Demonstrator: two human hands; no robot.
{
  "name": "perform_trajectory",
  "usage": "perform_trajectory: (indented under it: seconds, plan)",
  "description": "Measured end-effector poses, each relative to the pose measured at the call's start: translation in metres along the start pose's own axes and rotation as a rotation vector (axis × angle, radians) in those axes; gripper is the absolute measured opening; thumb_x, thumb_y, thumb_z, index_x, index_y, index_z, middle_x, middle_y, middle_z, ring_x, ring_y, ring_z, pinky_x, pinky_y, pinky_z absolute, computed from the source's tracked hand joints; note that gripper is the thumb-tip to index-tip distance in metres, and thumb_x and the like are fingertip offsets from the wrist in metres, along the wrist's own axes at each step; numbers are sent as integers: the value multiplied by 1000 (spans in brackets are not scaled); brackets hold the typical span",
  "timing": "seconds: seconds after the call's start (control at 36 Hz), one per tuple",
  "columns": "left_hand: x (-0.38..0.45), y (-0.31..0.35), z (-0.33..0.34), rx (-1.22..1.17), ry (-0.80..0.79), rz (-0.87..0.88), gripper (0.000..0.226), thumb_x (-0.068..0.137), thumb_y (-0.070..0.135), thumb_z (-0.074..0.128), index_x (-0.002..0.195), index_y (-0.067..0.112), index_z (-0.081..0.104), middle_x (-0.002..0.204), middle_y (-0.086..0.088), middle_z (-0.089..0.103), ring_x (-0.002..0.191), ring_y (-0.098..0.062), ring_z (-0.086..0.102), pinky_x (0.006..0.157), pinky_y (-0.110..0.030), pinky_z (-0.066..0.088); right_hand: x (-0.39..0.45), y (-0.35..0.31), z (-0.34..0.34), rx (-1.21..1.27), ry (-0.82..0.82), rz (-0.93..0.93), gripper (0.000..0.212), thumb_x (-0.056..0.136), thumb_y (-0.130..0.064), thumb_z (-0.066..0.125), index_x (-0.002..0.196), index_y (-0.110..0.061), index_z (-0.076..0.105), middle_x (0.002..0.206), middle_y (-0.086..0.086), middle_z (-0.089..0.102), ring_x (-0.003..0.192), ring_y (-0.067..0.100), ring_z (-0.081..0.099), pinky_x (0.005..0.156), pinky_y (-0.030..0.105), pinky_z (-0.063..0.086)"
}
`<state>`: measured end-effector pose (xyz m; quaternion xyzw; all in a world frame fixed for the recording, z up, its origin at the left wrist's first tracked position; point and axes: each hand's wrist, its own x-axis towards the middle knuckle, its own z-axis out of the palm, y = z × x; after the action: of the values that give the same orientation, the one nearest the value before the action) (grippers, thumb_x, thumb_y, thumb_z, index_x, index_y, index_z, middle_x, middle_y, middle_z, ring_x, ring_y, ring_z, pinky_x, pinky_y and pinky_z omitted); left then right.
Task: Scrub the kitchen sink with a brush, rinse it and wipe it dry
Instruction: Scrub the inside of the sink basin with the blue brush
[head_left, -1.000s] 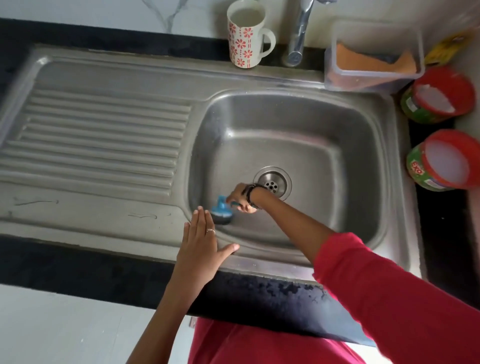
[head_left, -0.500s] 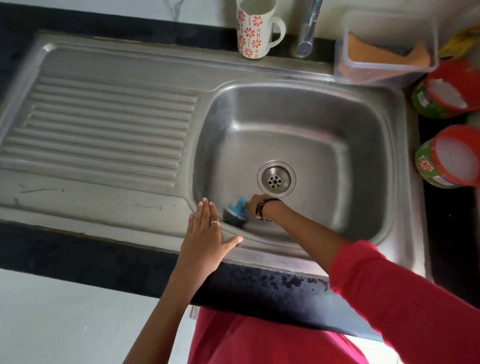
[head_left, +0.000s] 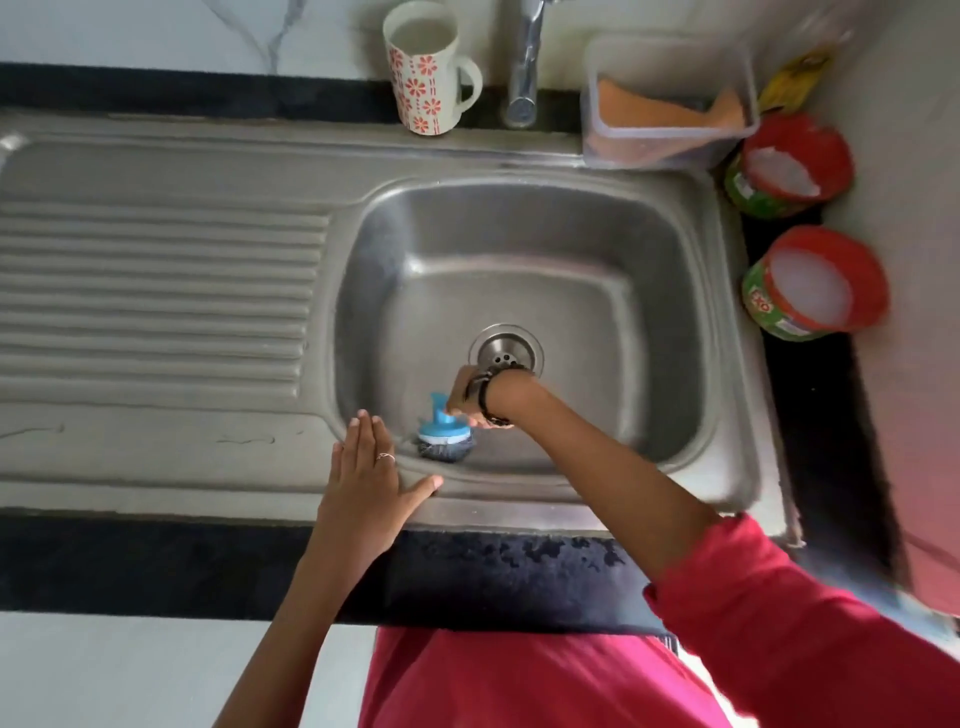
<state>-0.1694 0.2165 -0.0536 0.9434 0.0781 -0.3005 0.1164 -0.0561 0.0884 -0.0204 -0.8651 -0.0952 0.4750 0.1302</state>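
Blue brush (head_left: 442, 423), red-flowered mug (head_left: 423, 78)

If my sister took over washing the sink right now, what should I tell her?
Right hand holds the blue brush on the sink floor, at the near-left corner beside the drain.
Left hand lies flat on the sink's front rim, fingers straight.
The tap shows no running water.
An orange cloth waits in the clear box behind the sink.
Scrubbing is under way. Left: finish scrubbing, rinse, wipe dry.
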Motion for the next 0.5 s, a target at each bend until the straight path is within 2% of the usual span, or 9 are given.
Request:
perform_trajectory:
  seconds: [0.08,0.11,0.19,0.25,0.31,0.36,0.44,0.5]
  plan:
    - [-1,0,-1,-14,8,7,94,90,57,41,147,-1,-7,156,-16,-12,145,-23,-10,117,-36,-3,-15,24,-10,-84,12,82,37,98,-22,44,126,-2,56,131,15,57,98,23,56,68,26,40]
    - [-2,0,-2,-3,3,16,93,91,56,40,147,0,-7,156,-16,-12,145,-23,-10,117,-36,-3,-21,39,-12,-134,-7,123,36,97,-24,46,124,-3,58,129,14,58,96,23,57,69,25,39]
    - [-3,1,-5,2,-10,71,84,93,53,38,149,4,-2,157,-13,-9,145,-20,-6,117,-37,-1,-43,77,-17,-289,8,315,36,96,-18,46,128,-7,55,131,10,57,117,25,56,87,31,44]
    - [-4,6,-7,-48,23,126,72,94,44,45,149,11,13,158,-7,5,145,-18,7,117,-35,6,-51,86,-16,-304,44,374,38,96,-15,41,132,-7,51,138,8,51,126,25,50,97,34,42]
    - [-7,10,-9,-133,96,164,56,92,32,55,143,18,37,152,0,31,138,-17,31,112,-29,22,-50,75,-10,-272,112,336,38,96,-13,38,132,-7,51,139,8,50,127,24,49,97,32,42]
    - [-11,18,-11,-205,151,169,41,89,25,59,130,25,55,136,9,52,124,-12,48,100,-25,36,-43,55,0,-249,163,273,38,97,-14,36,132,-8,51,139,7,50,127,23,49,96,31,43]
    - [-15,29,-12,-167,147,160,27,90,29,57,116,33,63,118,14,63,106,-10,58,86,-24,41,-34,27,16,-227,193,161,35,99,-12,36,130,-6,52,136,9,51,123,25,51,90,32,46]
    - [-15,35,-12,-142,144,165,24,91,32,55,112,36,64,113,14,65,101,-10,59,82,-23,41,-34,24,18,-255,214,138,32,99,-11,38,124,-5,55,129,9,56,116,25,55,80,30,47]
